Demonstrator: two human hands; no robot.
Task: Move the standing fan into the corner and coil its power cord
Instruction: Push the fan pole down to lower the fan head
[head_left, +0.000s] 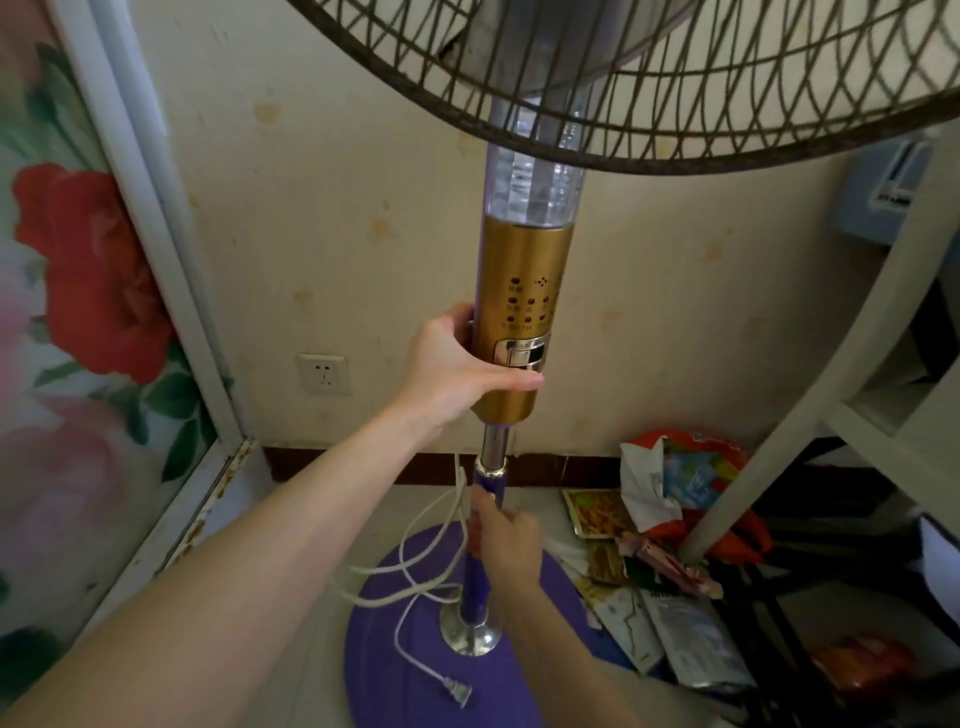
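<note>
The standing fan stands upright close to the wall, with a gold control column (524, 312), a purple pole and a round purple base (405, 670). Its dark wire cage (675, 88) fills the top of the view. My left hand (462, 369) grips the lower part of the gold column, thumb across the front. My right hand (504, 535) holds the purple pole lower down, fingers curled round it and the white power cord (415, 551). The cord hangs in loose loops left of the pole; its plug (457, 691) lies on the base.
A wall socket (323, 373) sits low on the cream wall. A flowered panel in a white frame (156, 260) closes the left side. Packets and papers (665, 545) litter the floor at right, under a white furniture leg (810, 395).
</note>
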